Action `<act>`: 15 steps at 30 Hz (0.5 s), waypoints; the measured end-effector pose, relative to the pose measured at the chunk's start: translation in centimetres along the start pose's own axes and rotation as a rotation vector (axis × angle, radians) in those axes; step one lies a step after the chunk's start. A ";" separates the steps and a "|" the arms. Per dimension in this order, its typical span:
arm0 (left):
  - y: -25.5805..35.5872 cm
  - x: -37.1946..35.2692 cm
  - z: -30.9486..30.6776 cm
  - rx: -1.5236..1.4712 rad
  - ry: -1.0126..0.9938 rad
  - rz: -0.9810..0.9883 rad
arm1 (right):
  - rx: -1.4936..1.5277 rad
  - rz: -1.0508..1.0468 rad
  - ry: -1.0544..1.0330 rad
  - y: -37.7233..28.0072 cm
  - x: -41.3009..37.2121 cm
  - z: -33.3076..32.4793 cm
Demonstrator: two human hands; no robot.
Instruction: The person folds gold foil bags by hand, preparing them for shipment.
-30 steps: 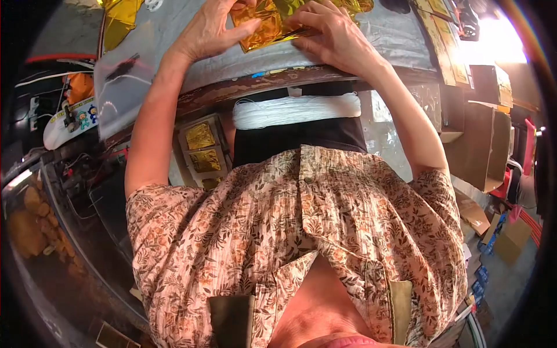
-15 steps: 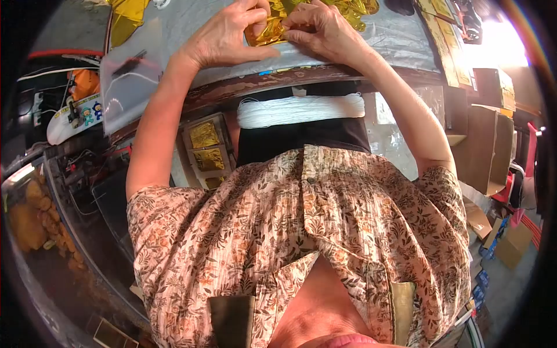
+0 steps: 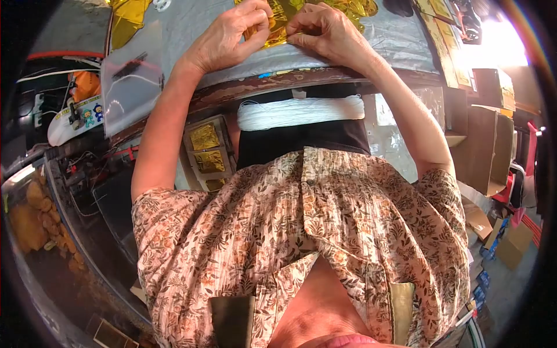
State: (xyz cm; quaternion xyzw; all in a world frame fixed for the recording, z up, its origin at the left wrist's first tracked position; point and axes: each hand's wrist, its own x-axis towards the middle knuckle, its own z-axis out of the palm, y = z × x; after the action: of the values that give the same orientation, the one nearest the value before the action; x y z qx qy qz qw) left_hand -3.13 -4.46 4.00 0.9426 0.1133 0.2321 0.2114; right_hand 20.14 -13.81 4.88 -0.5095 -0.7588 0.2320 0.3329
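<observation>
Shiny gold foil (image 3: 281, 24) lies at the near side of the table, between my two hands. My right hand (image 3: 329, 33) is closed, with thumb and forefinger pinching the foil's near edge. On the foil's left side, my left hand (image 3: 232, 36) has its fingers curled in and the thumb drawn up against them. Its fingertips are at the foil, but what is between them is hidden. More crumpled gold foil (image 3: 355, 10) sits behind my right hand. A bundle of white string (image 3: 301, 111) rests across my lap, below the table edge.
A grey sheet (image 3: 400, 43) covers the table, whose worn brown edge (image 3: 232, 87) faces me. Gold foil (image 3: 129, 20) and a clear plastic sheet (image 3: 130, 75) are at the left. A box of gold packets (image 3: 208, 151) stands below. Cardboard boxes (image 3: 481, 145) stack up at the right.
My left thumb, stretched out before, has curled up to the fingers, and that hand has shifted slightly. My right hand stays at the foil's edge with little movement.
</observation>
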 end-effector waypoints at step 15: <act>0.8 1.7 -0.1 -0.021 0.015 -0.058 | 0.092 0.053 0.017 2.1 -0.4 1.1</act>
State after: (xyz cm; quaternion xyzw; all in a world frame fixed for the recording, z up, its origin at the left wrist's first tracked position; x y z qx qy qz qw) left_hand -1.61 -4.63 5.10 0.9349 0.1396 0.2343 0.2270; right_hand 20.72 -13.42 2.64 -0.5155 -0.7308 0.2709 0.3560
